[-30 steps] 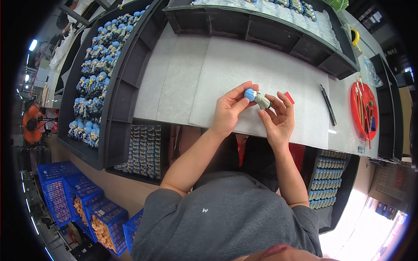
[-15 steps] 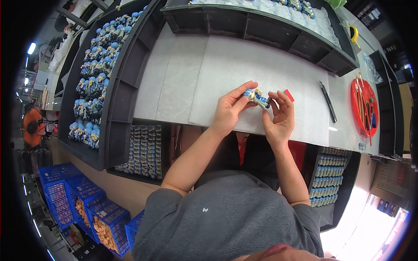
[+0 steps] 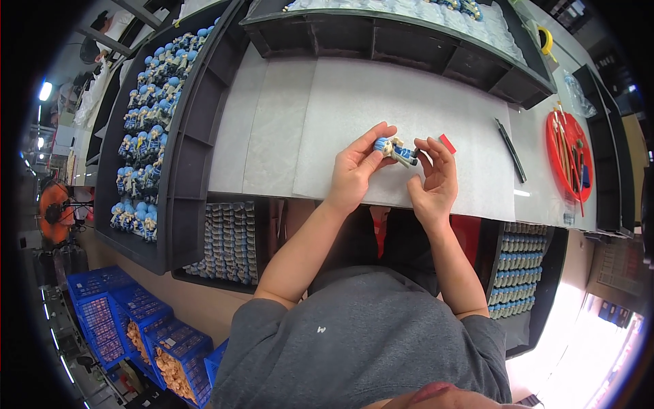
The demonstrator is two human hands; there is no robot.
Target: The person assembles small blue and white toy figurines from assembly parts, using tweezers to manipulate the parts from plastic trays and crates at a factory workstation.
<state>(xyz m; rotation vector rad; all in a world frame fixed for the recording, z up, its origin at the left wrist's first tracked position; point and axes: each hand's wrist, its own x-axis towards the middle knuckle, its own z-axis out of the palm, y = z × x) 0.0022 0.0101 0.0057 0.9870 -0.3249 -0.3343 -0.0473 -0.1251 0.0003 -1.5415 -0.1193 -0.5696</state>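
My left hand [image 3: 354, 170] pinches a small painted figurine [image 3: 398, 151] between thumb and fingers, holding it by its light-blue head above the white sheet. The figurine lies on its side, its cream and blue body and dark feet pointing to the right. Beside those feet is my right hand [image 3: 437, 176], fingers curled and thumb apart. Its fingertips are right at the feet; whether they touch cannot be made out. A small red piece [image 3: 447, 143] lies on the white sheet [image 3: 354, 88] just beyond my right hand.
Many similar figurines fill a black tray [image 3: 187, 170] at left. Another black tray [image 3: 409, 54] spans the far side. A dark pen [image 3: 509, 150] and a red dish [image 3: 553, 163] of brushes lie at right. Trays of figurines [image 3: 518, 273] sit below the table; blue crates [image 3: 139, 300] stand lower left.
The figurine has tilted closer to level in my left hand, its feet swinging up slightly. My right hand stays beside the feet. The whole view has shifted a little.
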